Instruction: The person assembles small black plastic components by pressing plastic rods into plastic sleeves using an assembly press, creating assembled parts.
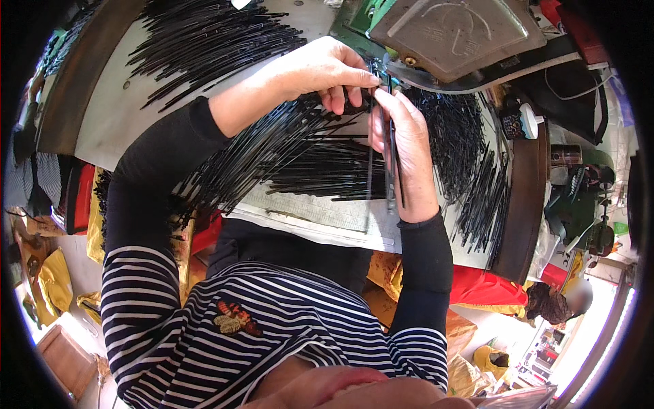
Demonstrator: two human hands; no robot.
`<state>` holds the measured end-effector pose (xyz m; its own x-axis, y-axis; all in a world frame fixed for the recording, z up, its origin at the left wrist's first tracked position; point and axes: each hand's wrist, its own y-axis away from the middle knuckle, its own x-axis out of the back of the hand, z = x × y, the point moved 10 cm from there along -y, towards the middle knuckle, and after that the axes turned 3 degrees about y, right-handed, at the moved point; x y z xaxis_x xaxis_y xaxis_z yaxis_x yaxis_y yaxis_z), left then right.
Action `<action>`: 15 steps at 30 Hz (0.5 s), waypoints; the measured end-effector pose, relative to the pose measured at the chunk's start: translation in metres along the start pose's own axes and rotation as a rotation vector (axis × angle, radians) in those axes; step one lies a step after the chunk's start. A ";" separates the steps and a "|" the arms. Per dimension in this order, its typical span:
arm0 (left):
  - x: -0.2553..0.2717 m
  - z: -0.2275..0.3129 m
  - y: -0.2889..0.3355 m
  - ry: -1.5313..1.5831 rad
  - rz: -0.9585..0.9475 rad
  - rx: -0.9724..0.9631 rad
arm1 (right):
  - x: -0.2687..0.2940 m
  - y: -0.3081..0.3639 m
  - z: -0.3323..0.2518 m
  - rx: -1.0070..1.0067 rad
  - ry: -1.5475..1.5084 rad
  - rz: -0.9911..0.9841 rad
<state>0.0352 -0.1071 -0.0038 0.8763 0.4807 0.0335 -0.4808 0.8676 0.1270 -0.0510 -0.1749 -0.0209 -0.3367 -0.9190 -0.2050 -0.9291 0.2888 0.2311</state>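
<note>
Beside the machine's edge, my left hand (pixel 325 71) is closed in a pinch, thumb and forefinger meeting at the upper ends of a few thin black strips (pixel 392 163). Those same strips run down along the palm of my right hand (pixel 412 140), whose fingers are curled round them near the top. The two hands' fingertips nearly touch. A loose heap of long black strips (pixel 255 160) lies under my left wrist, and another heap (pixel 320 170) spreads between my forearms. What the left fingertips pinch is too small to make out fully.
A machine with a grey metal cover (pixel 453 37) stands just beyond my hands. More black strips lie at the upper left (pixel 211 41) and right (pixel 453 136) of the white table (pixel 102 129). Dark raised edges (pixel 521 211) bound it. A white-topped cup (pixel 521 121) stands at the right.
</note>
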 end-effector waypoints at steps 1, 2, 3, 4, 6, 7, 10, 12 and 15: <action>0.001 0.001 0.000 -0.025 -0.020 -0.002 | -0.001 0.001 0.000 -0.016 -0.032 -0.011; 0.004 0.003 0.002 -0.030 -0.034 0.000 | -0.007 0.001 -0.001 -0.030 -0.049 -0.059; 0.006 0.002 0.004 -0.034 -0.011 0.004 | -0.009 0.001 0.001 -0.044 0.013 -0.087; -0.001 0.003 0.005 -0.060 -0.048 -0.009 | -0.004 0.006 0.007 -0.104 0.022 -0.079; -0.011 0.005 0.005 -0.116 -0.123 -0.012 | 0.005 0.014 0.012 -0.158 0.064 -0.032; -0.015 0.003 0.006 -0.134 -0.159 -0.002 | 0.009 0.019 0.011 -0.157 0.105 0.009; -0.020 -0.004 0.009 -0.179 -0.228 -0.017 | 0.010 0.037 -0.002 -0.129 0.318 0.019; -0.025 -0.007 0.009 -0.233 -0.300 -0.023 | 0.029 0.047 -0.003 -0.122 0.320 0.026; -0.026 -0.001 0.009 -0.311 -0.318 -0.063 | 0.077 0.061 -0.010 -0.086 0.398 0.125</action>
<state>0.0079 -0.1119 -0.0046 0.9443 0.1357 0.2997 -0.1782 0.9767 0.1193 -0.1325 -0.2303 -0.0133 -0.3451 -0.9149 0.2093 -0.8629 0.3970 0.3127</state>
